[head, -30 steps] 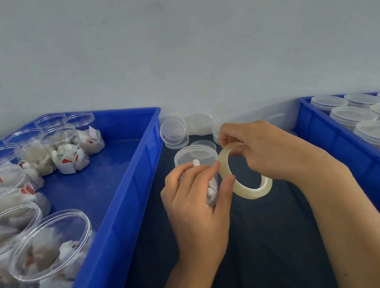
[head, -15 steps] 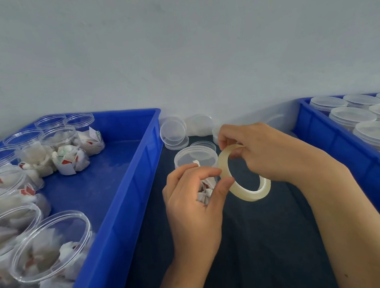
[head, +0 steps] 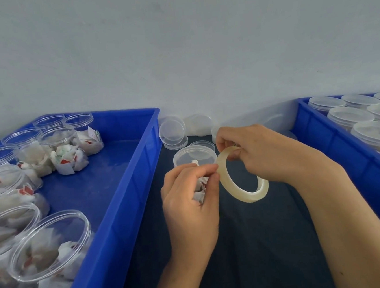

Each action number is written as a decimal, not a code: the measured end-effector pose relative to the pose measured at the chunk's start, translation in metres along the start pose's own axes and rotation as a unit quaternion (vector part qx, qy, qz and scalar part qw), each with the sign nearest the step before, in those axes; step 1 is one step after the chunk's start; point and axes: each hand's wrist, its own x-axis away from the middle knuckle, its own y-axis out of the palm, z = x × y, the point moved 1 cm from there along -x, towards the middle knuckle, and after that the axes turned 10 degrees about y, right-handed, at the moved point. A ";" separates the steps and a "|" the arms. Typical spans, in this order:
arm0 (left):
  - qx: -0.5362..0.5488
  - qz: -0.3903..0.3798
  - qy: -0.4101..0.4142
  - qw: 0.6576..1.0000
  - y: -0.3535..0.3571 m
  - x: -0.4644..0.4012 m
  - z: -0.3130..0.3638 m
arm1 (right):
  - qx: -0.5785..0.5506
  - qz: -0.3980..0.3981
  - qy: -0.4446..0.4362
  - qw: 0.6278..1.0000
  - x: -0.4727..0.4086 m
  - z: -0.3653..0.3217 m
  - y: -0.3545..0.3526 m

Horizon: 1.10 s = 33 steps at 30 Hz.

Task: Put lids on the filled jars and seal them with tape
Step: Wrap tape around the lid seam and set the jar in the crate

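A clear jar (head: 193,158) with a lid on it, filled with white paper packets, stands on the dark mat in the middle. My left hand (head: 190,201) curls against its near side, and its thumb and forefinger pinch at the edge of the tape roll (head: 243,186). That pale ring of clear tape stands tilted just right of the jar. My right hand (head: 261,153) grips the roll at its top, fingers through the hole. Much of the jar's body is hidden behind my left hand.
A blue bin (head: 129,195) on the left holds several open filled jars (head: 48,245). Another blue bin (head: 346,151) on the right holds several lidded jars (head: 349,116). Loose clear lids (head: 172,131) lie against the wall behind the jar.
My left thumb and fingers have drawn together from a spread hold on the jar to a pinch at the tape roll's edge. The roll and right hand stay nearly still.
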 end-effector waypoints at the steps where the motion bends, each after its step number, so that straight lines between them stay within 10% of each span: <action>1: -0.004 -0.001 0.008 1.000 0.000 0.000 0.000 | 0.001 -0.001 0.002 1.000 0.000 0.000 0.000; 33: -0.175 -0.078 0.169 0.967 -0.002 0.002 -0.003 | 0.055 -0.198 0.088 0.975 0.000 0.019 0.023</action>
